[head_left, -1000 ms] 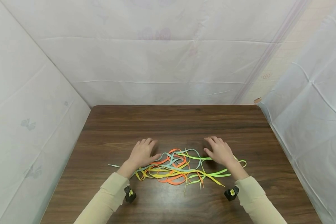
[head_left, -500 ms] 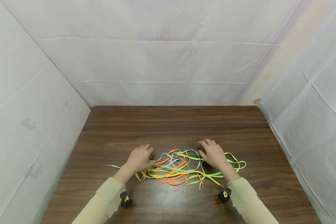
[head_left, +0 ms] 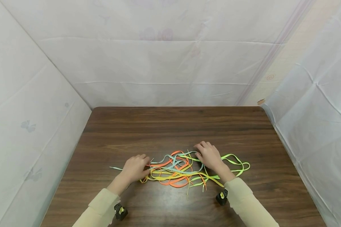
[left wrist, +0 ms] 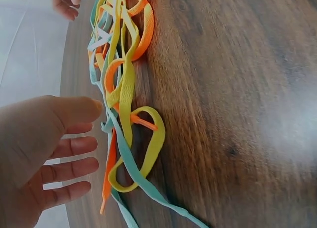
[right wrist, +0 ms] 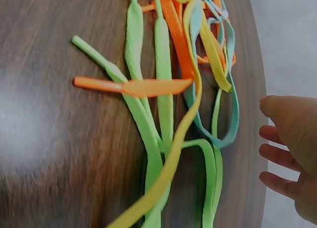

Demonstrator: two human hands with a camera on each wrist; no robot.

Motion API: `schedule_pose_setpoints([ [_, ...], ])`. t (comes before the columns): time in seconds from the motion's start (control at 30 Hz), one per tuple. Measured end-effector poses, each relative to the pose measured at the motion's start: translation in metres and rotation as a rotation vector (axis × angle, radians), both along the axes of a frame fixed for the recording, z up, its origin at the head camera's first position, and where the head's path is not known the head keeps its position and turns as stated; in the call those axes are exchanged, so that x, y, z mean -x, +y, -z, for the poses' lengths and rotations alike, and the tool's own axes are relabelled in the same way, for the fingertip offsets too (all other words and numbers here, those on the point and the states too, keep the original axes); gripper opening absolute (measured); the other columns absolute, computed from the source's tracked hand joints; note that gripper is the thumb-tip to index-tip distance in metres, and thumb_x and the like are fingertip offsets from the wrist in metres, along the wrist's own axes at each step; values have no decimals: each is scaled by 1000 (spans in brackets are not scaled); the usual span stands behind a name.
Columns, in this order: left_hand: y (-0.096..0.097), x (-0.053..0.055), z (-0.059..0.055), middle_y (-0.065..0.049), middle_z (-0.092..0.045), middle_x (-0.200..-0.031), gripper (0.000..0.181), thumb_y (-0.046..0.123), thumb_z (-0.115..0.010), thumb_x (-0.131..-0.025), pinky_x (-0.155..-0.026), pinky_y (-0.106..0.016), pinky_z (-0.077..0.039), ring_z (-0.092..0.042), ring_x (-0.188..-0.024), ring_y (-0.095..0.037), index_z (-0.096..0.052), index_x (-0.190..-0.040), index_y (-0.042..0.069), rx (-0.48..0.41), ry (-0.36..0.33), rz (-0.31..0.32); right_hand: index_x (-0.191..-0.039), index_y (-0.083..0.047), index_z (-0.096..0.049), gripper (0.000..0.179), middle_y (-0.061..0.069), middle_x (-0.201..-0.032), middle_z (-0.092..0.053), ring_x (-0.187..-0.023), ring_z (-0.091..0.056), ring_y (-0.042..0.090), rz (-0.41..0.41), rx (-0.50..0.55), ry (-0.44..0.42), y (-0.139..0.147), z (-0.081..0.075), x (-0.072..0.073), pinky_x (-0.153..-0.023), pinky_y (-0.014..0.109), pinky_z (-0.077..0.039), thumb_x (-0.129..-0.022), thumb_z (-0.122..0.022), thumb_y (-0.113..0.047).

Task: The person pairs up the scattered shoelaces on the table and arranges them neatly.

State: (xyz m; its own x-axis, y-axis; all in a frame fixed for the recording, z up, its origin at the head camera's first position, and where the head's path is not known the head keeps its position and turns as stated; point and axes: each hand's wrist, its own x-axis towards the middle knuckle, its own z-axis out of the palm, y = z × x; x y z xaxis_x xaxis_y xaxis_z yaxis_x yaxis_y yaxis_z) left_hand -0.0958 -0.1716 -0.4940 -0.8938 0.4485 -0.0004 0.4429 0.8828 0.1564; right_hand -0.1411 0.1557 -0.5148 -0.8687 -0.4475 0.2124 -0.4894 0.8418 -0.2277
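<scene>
A tangle of flat shoelaces lies across the table in the head view: orange (head_left: 178,185), yellow (head_left: 197,173), light blue (head_left: 173,160) and bright green (head_left: 241,164). My left hand (head_left: 134,168) is over the tangle's left end, with its thumb and fingers apart; the left wrist view shows the thumb beside the light blue lace (left wrist: 130,161), holding nothing. Over the right part, my right hand (head_left: 210,156) hangs with loosely bent fingers near the light blue loop. In the right wrist view, that hand (right wrist: 292,144) is apart from the green lace (right wrist: 163,65).
The dark wood-grain table (head_left: 170,126) stretches beyond the laces to a pale cloth backdrop (head_left: 159,72). Similar cloth hangs at the left and right sides. Each wrist carries a small black camera, the left one (head_left: 120,212) and the right one (head_left: 221,197).
My left hand has shifted left and nearer to me, while my right hand has moved left across the laces. More of the green lace's right loop shows. The tangle looks otherwise unmoved.
</scene>
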Motion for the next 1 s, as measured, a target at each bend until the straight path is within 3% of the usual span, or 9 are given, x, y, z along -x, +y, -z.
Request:
schedule_pose_setpoints([
  [0.23, -7, -7, 3, 7, -49, -71, 20, 26, -76, -70, -56, -30, -40, -43, -60, -9, -61, -78, 15, 17, -10, -17, -105, -12, -66, 23, 5, -98, -61, -88, -57, 23, -84, -12, 43, -16, 6, -2, -66, 38, -48, -83, -68, -20],
  [0.5, -10, -10, 12, 6, -50, -71, 18, 22, -75, -70, -51, -28, -39, -42, -57, -8, -60, -76, 15, 20, -4, -30, -103, -15, -66, 21, 1, -94, -60, -86, -57, 19, -128, -76, 56, -34, 12, -2, -69, 35, -48, -83, -68, -22],
  [0.83, -12, -10, 21, 8, -39, -62, 23, 18, -72, -69, -45, -25, -29, -34, -50, -7, -50, -65, 19, 18, -12, -46, -102, -19, -65, 20, -1, -93, -59, -84, -56, 17, -171, -134, 111, -58, 17, -1, -66, 31, -47, -85, -66, -29],
  [1.0, -11, -10, 24, 9, -37, -60, 27, 14, -71, -70, -45, -25, -29, -34, -49, -6, -46, -61, 19, 7, 15, -52, -101, -19, -65, 18, 0, -94, -59, -85, -56, 17, -172, -132, 98, -66, 17, 0, -67, 32, -48, -85, -66, -27],
])
